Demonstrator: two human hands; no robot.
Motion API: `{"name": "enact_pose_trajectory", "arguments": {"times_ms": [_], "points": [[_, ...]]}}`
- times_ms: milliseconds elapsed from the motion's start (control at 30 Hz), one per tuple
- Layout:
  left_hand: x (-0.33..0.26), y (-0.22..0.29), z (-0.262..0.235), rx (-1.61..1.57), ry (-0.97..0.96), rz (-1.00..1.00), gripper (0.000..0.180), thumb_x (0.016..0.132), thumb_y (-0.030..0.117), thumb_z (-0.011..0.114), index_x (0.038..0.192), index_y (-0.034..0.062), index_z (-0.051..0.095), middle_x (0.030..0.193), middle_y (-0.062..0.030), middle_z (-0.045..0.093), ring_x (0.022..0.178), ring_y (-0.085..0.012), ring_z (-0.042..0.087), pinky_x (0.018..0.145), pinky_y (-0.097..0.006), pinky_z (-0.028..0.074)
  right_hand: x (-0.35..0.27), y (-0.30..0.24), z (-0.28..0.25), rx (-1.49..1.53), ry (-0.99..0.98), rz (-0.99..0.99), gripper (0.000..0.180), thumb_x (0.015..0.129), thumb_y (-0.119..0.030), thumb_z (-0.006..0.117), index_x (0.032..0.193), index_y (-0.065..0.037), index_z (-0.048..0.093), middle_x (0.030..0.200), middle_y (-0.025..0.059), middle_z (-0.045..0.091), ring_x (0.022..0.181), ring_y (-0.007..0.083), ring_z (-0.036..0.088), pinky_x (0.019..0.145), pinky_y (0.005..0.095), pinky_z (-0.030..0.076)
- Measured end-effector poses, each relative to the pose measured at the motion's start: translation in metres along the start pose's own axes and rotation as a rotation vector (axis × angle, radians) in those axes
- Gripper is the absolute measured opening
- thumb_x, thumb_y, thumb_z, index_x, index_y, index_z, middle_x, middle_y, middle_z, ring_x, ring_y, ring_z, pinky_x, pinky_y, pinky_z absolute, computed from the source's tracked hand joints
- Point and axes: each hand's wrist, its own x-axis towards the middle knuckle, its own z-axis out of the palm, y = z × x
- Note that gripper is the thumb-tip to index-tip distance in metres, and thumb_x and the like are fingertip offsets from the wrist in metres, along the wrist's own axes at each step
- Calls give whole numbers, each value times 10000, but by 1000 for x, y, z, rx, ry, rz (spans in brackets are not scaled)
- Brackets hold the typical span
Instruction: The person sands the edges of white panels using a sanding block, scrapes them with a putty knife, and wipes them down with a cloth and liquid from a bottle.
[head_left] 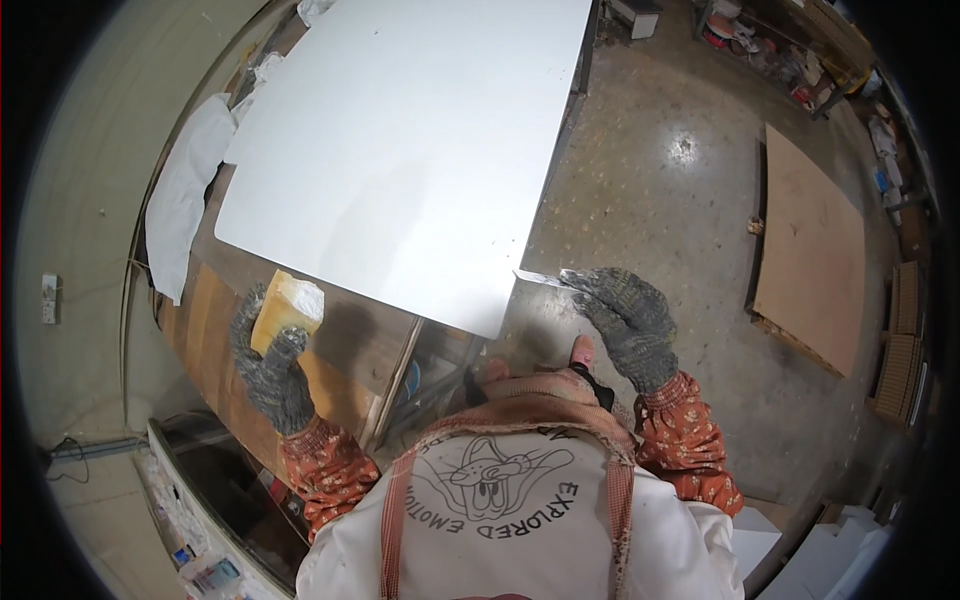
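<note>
My left hand (272, 382), in a dark grey knit glove, is closed around a yellow sponge block (278, 308) whose upper end is white. It is raised over the brown wooden surface, left of the white sheet's near edge. The large white sheet (400, 150) lies flat on the worktable, with a few dark specks near its right corner. My right hand (635, 330), gloved alike, pinches a thin pale flat strip (541, 279) between thumb and fingers. The strip's far end is at the sheet's near right corner; whether it touches cannot be told.
The brown wooden tabletop (215, 320) extends left of the sheet, with crumpled white plastic (190, 190) beyond. A brown board (812, 255) lies to the right on the concrete floor (660, 210). A cluttered shelf (770, 50) stands at the far right. White panels (820, 560) are at lower right.
</note>
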Motion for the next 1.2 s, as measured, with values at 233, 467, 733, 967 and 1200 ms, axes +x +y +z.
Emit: {"name": "enact_pose_trajectory", "arguments": {"times_ms": [233,467,733,967,1200], "points": [[1,-11,-17,-107,-18,-60,576,689,133,730,1193,-33,507,1128,-96,542,1024,-207,537,867,-319,467,-4,10,10,133,-79,54,216,837,-65,594,1036,-38,672,1027,100,662,919,233,619,833,339,484],[1,-18,-18,-112,-70,-32,512,743,80,705,1202,-24,504,1155,-101,552,1023,-206,548,867,-316,471,19,-15,7,712,-198,434,207,852,-78,598,1038,-17,665,907,75,663,795,157,606,755,271,494],[-3,-17,-12,-95,44,-96,574,777,233,685,1249,-17,475,1197,-97,535,1083,-209,521,914,-312,436,30,-25,10,927,-45,645,215,878,-94,559,1016,58,623,790,68,634,644,118,560,588,233,468],[-5,-14,-14,49,233,-40,595,765,179,696,1276,-5,456,1185,-101,510,1072,-195,512,882,-296,458,29,-16,6,1144,77,633,194,893,-87,530,1050,19,572,780,69,607,670,137,569,621,261,482],[28,-63,-84,-347,172,-91,418,890,116,564,1257,-36,435,1132,-139,560,1031,-232,558,926,-343,461,-4,-11,22,1136,298,471,229,884,-86,527,1088,18,537,905,115,623,781,197,623,687,309,509]]}}
